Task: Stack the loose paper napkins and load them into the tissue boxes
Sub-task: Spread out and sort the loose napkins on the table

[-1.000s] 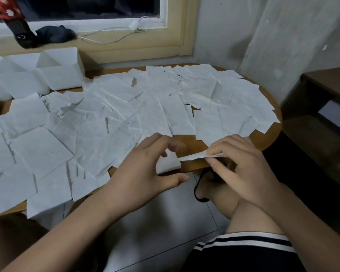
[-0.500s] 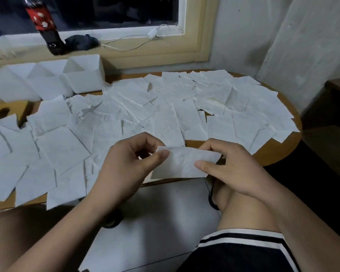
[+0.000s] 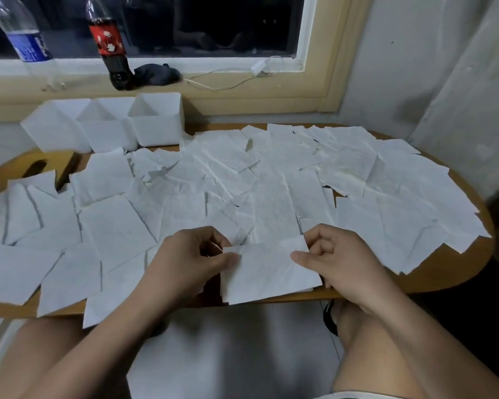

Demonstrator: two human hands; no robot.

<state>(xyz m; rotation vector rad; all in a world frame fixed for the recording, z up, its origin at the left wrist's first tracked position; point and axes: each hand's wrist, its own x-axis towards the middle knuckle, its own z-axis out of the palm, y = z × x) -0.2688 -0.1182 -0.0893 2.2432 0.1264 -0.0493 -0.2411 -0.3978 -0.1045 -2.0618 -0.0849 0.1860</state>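
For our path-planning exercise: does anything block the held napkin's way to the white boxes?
Nothing upright does. Only loose napkins lie flat on the table between the held napkin and the white boxes.

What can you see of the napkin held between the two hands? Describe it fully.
The napkin is a white, roughly rectangular sheet of thin, creased paper. A second edge along its bottom suggests that it is folded or layered. It faces the camera over the near edge of the table. The left hand pinches its left edge and the right hand pinches its upper right corner.
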